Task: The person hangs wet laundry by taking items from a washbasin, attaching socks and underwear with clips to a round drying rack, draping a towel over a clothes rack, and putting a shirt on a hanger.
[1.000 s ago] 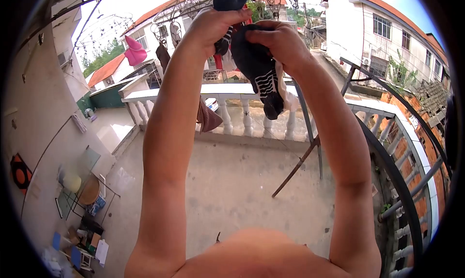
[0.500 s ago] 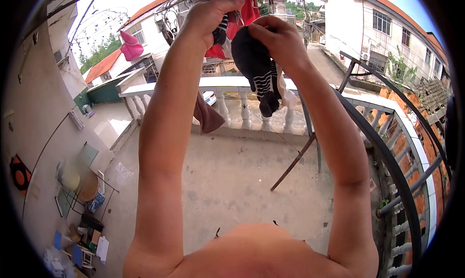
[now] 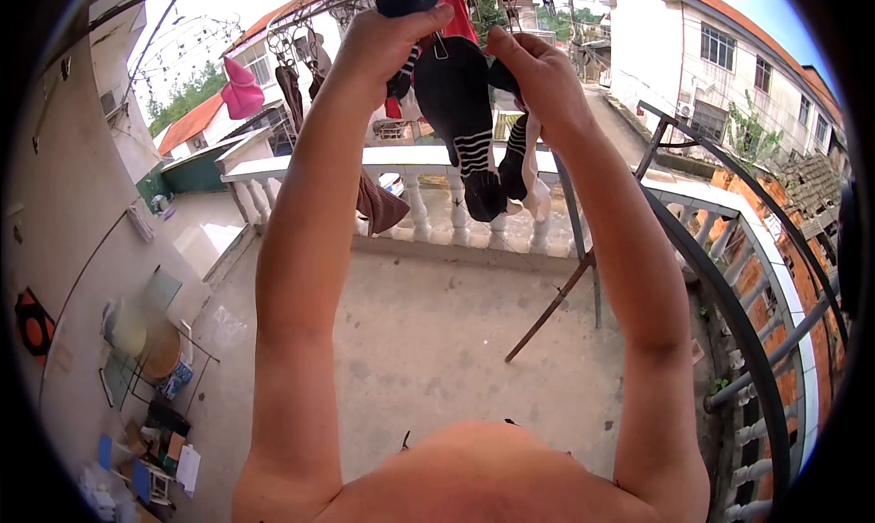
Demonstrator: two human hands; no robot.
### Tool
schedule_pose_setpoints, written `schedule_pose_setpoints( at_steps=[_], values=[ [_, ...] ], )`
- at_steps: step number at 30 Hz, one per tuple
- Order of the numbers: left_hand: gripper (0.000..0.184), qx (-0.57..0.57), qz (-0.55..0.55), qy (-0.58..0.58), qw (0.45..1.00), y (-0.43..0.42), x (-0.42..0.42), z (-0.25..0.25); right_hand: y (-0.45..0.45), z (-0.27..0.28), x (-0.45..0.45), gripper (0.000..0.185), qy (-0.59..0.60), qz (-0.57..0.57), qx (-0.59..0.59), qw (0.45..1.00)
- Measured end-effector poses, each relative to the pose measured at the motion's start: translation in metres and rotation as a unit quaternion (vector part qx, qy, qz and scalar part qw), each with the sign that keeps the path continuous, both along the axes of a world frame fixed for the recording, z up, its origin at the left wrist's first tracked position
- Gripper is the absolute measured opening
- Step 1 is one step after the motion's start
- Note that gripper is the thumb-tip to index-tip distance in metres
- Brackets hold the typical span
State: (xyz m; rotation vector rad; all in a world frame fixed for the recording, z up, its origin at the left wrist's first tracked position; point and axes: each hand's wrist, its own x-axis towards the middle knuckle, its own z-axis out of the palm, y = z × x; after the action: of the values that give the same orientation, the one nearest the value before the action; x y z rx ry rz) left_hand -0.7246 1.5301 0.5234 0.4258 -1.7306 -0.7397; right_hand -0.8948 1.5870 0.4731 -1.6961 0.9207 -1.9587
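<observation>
The single camera sat on the person's head, above the chest (image 3: 483, 473), and looked forward and steeply down in a wide, rounded view with dark edges. The chest and upper arms lay nearest to it, at the bottom; the left fingers (image 3: 437, 16) and right fingers (image 3: 509, 47) were farther off, near the top, where the raised arms ended. Below the fingers, the view faced down onto the floor (image 3: 437, 332). Beyond them, it looked over the railing (image 3: 428, 156) towards houses (image 3: 654, 35) and sky, seen more level.
</observation>
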Motion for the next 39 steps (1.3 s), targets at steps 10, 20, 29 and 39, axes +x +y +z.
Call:
schedule_pose_setpoints(
  at_steps=[10, 20, 29, 39],
  values=[
    [0.046, -0.085, 0.167, -0.008, 0.982, 0.009, 0.068, 0.012, -0.002, -0.013, -0.019, 0.014, -0.098, 0.211, 0.061, 0.971],
    [0.043, -0.303, 0.391, 0.108, 0.862, 0.043, 0.106, 0.007, -0.009, -0.011, 0.0, 0.013, -0.067, 0.231, 0.034, 0.97],
    [0.037, -0.229, 0.298, -0.131, 0.917, 0.07, 0.079, 0.032, 0.0, -0.002, 0.018, 0.014, -0.074, 0.247, 0.036, 0.966],
    [0.043, -0.252, 0.307, -0.209, 0.894, 0.092, 0.06, 0.065, 0.006, 0.012, 0.023, 0.027, -0.09, 0.151, 0.003, 0.984]
  ],
)
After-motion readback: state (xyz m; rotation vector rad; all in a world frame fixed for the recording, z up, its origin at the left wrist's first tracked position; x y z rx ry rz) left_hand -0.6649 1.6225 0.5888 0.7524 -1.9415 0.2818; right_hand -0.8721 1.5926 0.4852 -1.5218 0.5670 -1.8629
